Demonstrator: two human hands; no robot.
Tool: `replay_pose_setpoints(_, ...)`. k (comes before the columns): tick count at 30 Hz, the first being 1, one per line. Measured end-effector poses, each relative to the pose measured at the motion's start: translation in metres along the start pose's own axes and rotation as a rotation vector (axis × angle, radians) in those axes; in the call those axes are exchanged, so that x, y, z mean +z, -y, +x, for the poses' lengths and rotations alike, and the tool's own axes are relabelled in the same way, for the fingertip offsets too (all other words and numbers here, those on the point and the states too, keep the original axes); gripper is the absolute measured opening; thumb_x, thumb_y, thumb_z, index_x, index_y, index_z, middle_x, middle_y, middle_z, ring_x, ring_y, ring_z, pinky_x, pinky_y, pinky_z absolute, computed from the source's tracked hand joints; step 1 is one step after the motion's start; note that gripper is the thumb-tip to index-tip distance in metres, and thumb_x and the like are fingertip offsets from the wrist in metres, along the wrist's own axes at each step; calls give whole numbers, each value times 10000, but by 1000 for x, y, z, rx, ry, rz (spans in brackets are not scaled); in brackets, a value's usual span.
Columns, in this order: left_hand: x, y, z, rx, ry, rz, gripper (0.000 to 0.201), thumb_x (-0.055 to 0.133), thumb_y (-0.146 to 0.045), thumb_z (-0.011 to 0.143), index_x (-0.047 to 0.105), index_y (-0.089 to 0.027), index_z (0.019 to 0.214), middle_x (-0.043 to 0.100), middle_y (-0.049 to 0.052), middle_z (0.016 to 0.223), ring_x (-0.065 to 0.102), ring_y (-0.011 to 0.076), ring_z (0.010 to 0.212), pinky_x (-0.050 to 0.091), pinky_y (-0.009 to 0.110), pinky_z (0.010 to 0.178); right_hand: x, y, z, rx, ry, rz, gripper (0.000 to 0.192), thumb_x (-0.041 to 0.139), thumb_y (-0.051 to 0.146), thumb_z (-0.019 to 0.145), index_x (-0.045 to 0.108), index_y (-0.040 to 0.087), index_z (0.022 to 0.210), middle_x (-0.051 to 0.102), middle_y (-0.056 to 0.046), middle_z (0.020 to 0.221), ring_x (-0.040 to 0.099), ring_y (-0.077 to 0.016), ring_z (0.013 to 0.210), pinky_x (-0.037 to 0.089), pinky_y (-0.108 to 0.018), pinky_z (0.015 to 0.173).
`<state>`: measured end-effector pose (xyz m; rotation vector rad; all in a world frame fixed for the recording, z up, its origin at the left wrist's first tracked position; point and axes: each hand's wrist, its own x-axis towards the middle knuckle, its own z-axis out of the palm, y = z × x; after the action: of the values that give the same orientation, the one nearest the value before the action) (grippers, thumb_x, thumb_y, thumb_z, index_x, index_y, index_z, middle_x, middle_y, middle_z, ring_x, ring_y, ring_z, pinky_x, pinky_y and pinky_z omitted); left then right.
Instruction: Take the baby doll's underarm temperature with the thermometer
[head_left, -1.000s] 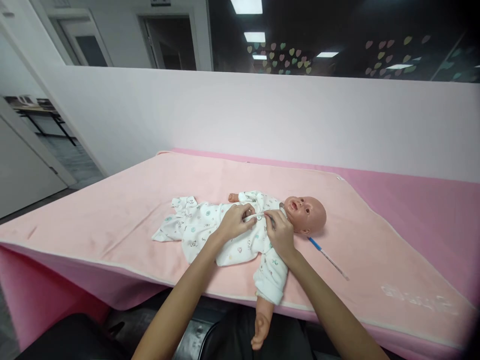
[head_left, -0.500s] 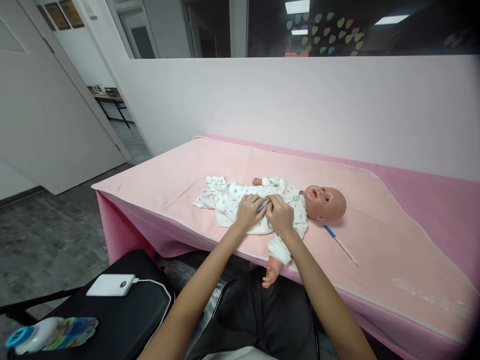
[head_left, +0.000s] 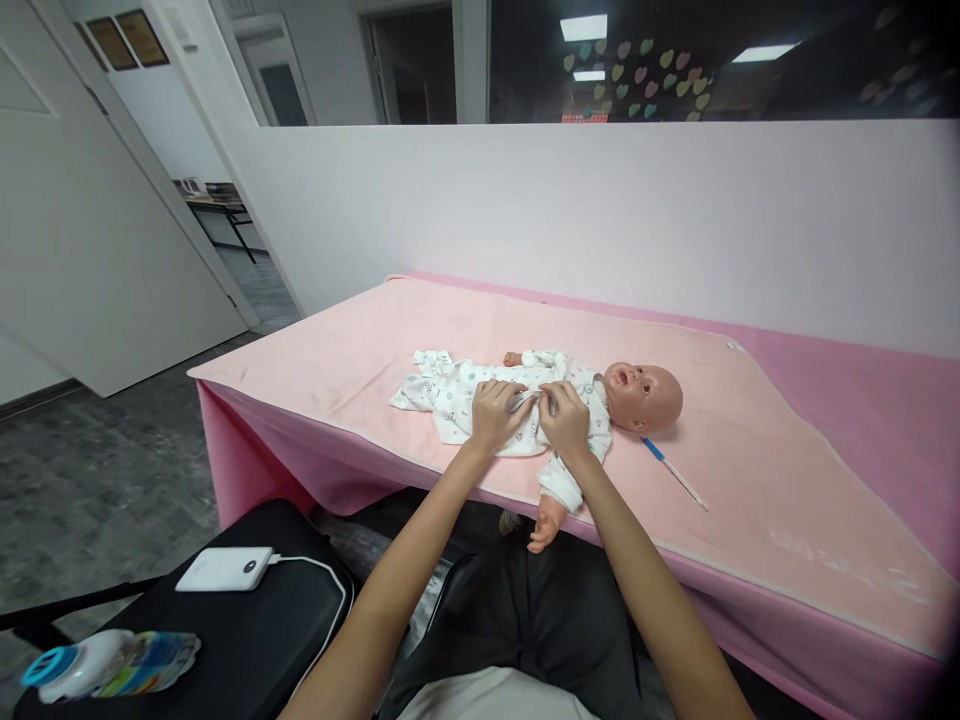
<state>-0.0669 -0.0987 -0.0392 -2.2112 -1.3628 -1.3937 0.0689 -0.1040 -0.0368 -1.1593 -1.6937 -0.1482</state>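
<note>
Head view, left hand (head_left: pixel 493 412) and right hand (head_left: pixel 564 420) pinching romper (head_left: pixel 457 392) front on doll (head_left: pixel 643 396)

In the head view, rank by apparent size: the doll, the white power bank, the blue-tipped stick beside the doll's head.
1. doll
2. white power bank, though nearness to the camera enlarges it
3. blue-tipped stick, long but very thin

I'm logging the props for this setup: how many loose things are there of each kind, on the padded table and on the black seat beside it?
Baby doll in a printed sleepsuit, under both hands: 1
Blue-handled thin stick: 1
White power bank with cable: 1
Bottle with blue cap: 1
Total: 4
</note>
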Motion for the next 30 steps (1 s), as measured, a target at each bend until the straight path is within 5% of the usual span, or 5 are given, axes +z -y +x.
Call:
replay_pose_setpoints(15,6,4,-4,61,-68,-185,109,541,-135,772,622,-207,779,625,7,685,521,155,683,404,298,696,2,-1,-2,-121,118,-69,169,428,195,873,593,208,910,642,-14,923,598,-125,794,404,-205,636)
replay_pose_setpoints(23,-1,2,-2,-179,-37,-430,199,598,-100,672,681,-206,820,625,0,677,519,130,637,425,253,630,3,-1,-3,-122,119,-95,180,417,262,906,590,214,913,645,-2,897,599,-112,760,377,-202,607)
replay_pose_setpoints(30,-9,14,1,-456,161,-812,236,646,-157,629,699,-162,859,648,14,660,568,134,612,442,242,590,2,-1,-3,-138,130,-106,218,395,297,922,596,218,891,646,2,847,590,-96,698,347,-202,579)
